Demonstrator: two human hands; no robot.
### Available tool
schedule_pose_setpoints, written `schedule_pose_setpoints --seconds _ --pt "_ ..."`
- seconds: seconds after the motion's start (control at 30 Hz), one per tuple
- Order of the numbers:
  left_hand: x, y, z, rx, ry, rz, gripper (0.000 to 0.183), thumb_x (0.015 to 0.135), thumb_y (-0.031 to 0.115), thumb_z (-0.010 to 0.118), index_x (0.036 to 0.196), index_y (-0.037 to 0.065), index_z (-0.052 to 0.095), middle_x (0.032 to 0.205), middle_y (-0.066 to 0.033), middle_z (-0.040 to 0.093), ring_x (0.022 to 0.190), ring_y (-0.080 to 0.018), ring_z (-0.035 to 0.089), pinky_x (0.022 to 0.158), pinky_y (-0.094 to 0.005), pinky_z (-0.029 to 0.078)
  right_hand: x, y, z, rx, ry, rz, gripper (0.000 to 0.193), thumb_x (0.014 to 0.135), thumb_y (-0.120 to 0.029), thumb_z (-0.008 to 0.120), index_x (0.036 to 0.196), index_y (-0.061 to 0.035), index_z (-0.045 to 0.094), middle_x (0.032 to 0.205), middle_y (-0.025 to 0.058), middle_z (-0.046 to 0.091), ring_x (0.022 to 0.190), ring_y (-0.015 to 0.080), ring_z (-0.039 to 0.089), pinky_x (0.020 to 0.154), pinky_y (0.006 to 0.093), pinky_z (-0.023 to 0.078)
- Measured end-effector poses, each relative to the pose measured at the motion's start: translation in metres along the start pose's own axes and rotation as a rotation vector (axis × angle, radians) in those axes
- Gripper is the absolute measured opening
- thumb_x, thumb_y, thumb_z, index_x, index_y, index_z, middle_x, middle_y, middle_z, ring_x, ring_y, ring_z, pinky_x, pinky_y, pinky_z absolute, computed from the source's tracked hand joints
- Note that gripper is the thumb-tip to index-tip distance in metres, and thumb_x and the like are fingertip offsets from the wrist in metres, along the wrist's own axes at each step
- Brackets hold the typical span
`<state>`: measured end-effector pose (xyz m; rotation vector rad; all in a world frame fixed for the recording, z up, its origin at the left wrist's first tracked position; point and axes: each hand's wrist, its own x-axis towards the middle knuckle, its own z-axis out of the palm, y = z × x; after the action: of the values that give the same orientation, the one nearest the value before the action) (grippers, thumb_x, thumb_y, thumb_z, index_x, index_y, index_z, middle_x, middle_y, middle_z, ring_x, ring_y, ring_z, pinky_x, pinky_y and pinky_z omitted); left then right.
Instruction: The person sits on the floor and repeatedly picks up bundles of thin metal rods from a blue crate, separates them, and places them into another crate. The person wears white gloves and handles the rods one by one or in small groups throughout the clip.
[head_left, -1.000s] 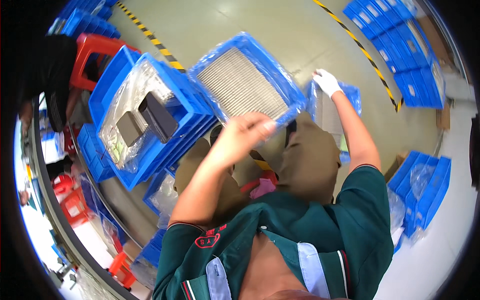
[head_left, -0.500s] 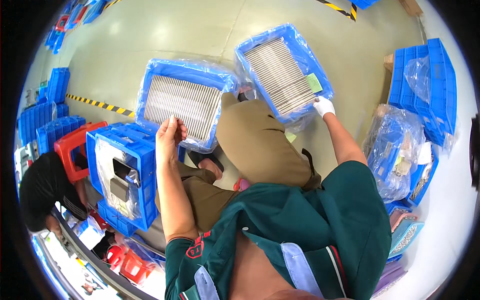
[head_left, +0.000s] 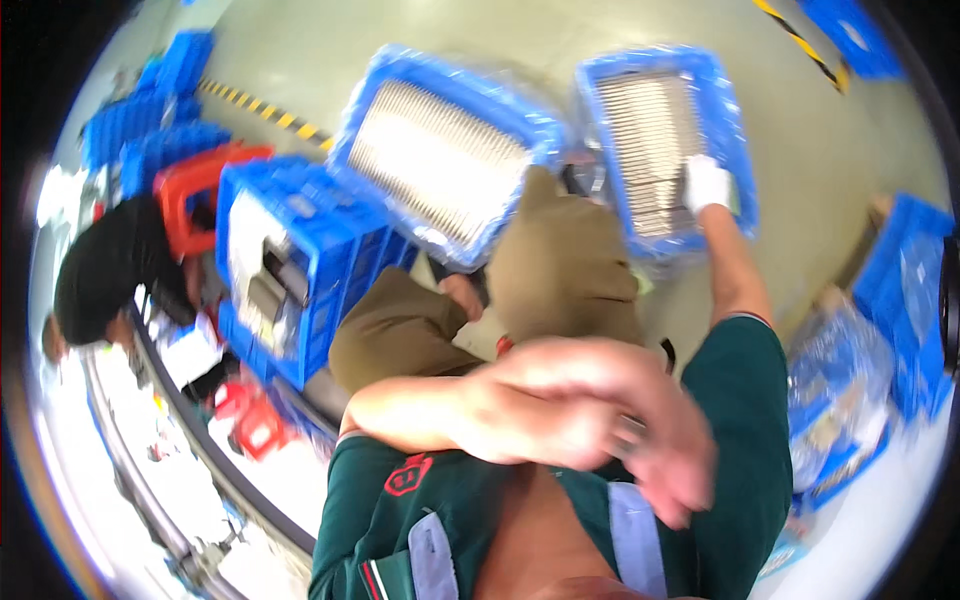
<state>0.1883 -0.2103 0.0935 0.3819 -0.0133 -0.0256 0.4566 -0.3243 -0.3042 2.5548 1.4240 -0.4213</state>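
The landmark is the plastic-lined blue crate [head_left: 480, 105] beyond the knees, filled with a dense row of slim silvery strips [head_left: 430, 160]. To the right of that crate, and apart from it, stands a second lined crate [head_left: 718, 115], holding similar strips [head_left: 645, 130]. The right hand [head_left: 708, 185], in a white glove, is over the right part of this second load; its fingertips blur into the strips, so whether they are closed on one I cannot tell.

The bare left hand [head_left: 610, 420] is on the body side of the landmark crate, raised before the chest. Its fingers are bent and smeared by motion; a small grey glint shows among them, but I cannot tell whether they grip anything.

Left of the landmark crate are a stack of blue crates [head_left: 335, 240] topped with a small grey-brown box [head_left: 263, 298], then a red plastic stool [head_left: 172, 205] and a dark-clothed person [head_left: 115, 265].
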Motion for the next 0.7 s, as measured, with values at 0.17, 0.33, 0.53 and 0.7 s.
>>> schedule_pose_setpoints --seconds 0.17,0.33,0.53,0.7 --pt "0.022 -0.001 0.006 -0.235 -0.111 0.108 0.037 0.099 0.033 0.039 0.099 -0.003 0.049 0.097 -0.0123 0.057 0.086 -0.0169 0.058 0.073 -0.0286 0.048 0.025 0.004 0.009 -0.033 0.084 -0.164 0.015 0.075 -0.003 0.055 0.088 -0.0073 0.061 0.091 0.0119 0.063 0.089 0.0287 0.061 0.073 0.0409 0.05" --pt "0.024 -0.014 -0.008 -0.167 -0.131 0.209 0.038 0.099 0.031 0.038 0.1 -0.004 0.051 0.09 -0.012 0.058 0.074 -0.0152 0.056 0.065 -0.0262 0.045 0.03 -0.002 -0.007 -0.152 -0.071 -0.177 0.026 0.073 -0.003 0.059 0.098 -0.0068 0.055 0.1 0.0103 0.057 0.099 0.0266 0.055 0.076 0.0384 0.047" --pt "0.009 0.002 -0.031 -0.11 0.029 0.051 0.046 0.095 0.043 0.045 0.091 -0.002 0.054 0.069 -0.0067 0.057 0.064 -0.0173 0.054 0.061 -0.0285 0.041 0.022 0.004 0.023 -0.043 -0.092 -0.262 0.009 0.075 -0.004 0.055 0.08 -0.0058 0.062 0.084 0.0157 0.064 0.081 0.0315 0.064 0.071 0.0421 0.051" --pt "-0.022 -0.001 -0.058 -0.018 0.377 0.212 0.045 0.095 0.049 0.04 0.084 0.006 0.052 0.066 -0.0073 0.055 0.059 -0.0179 0.048 0.058 -0.0316 0.038 0.005 -0.005 0.013 0.07 -0.29 -0.052 0.013 0.075 -0.006 0.054 0.08 -0.0048 0.065 0.088 0.0199 0.065 0.085 0.036 0.064 0.076 0.0442 0.051"
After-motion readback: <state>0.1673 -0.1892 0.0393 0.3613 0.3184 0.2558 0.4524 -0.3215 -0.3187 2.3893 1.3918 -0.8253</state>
